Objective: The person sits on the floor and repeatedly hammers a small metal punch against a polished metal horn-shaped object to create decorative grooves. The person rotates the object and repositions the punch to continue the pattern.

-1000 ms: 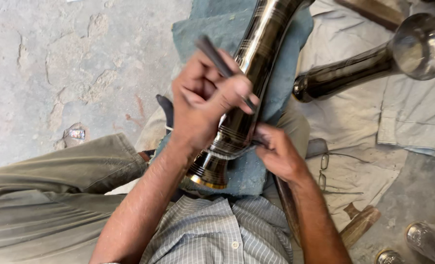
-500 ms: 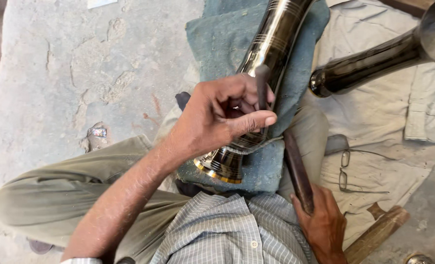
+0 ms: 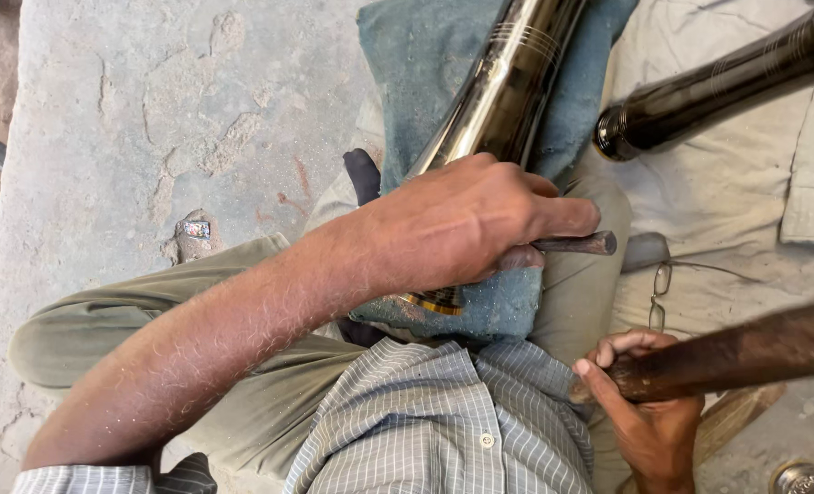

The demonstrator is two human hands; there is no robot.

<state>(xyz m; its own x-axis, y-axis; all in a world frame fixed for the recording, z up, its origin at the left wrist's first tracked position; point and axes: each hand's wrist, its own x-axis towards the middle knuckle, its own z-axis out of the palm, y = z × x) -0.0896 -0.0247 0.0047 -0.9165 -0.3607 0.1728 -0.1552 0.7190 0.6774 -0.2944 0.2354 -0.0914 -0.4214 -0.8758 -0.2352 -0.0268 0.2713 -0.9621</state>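
Polished metal tube (image 3: pixel 503 101) on blue cloth (image 3: pixel 576 119), lap position.
Left hand (image 3: pixel 466 224) grips dark punch (image 3: pixel 576 244) against banded, glossy tube; right hand (image 3: pixel 649 416) clenches wooden handle (image 3: pixel 745 352).

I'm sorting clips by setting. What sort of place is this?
Probably a floor-level metal craft workshop. The person sits on a rough concrete floor, a polished metal tube on a cloth across the lap. The left hand holds a punch; the right hand grips a wooden mallet.
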